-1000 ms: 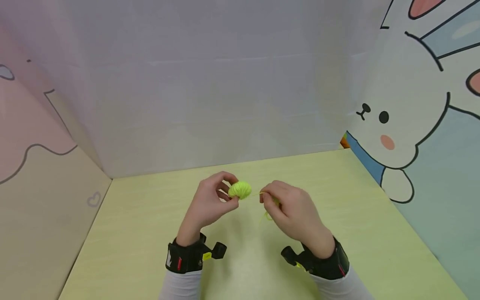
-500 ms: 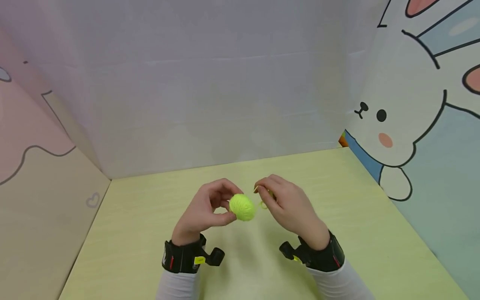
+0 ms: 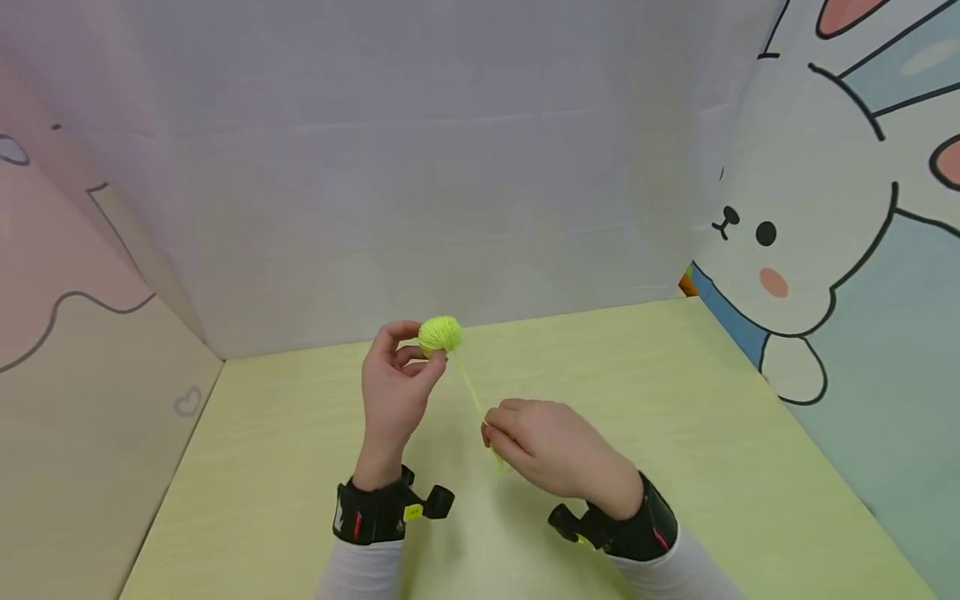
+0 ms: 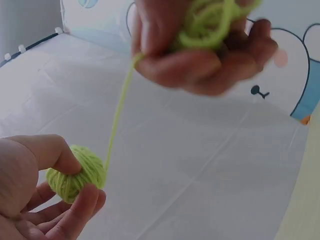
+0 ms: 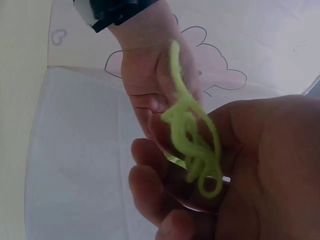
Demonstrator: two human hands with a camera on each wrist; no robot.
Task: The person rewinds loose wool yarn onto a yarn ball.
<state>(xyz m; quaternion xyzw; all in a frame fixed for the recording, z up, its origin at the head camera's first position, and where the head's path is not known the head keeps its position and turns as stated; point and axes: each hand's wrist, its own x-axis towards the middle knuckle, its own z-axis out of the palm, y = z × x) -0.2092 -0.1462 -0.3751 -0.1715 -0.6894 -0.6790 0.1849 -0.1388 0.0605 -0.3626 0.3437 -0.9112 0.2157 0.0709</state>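
Observation:
A small ball of lime-yellow yarn [image 3: 440, 334] is pinched between the thumb and fingers of my left hand [image 3: 395, 383], raised above the table. From the ball a taut strand [image 4: 119, 112] runs to my right hand [image 3: 551, 442], lower and to the right in the head view. My right thumb and fingers pinch that strand. Loose loops of the same yarn [image 5: 192, 145] lie in the curled right palm, as the right wrist view shows. The left wrist view has the wound ball [image 4: 77, 175] held at lower left.
Both hands are over a pale yellow-green table [image 3: 285, 467]. A whitish sheet [image 3: 450, 183] stands along its back edge. Printed panels flank it, with a rabbit drawing [image 3: 810, 250] on the right one. Each wrist wears a black camera strap [image 3: 371, 508].
The left hand has lifted the yarn ball up and to the left, away from the right hand. My right hand has come down and leftward, and the strand between them is longer and taut.

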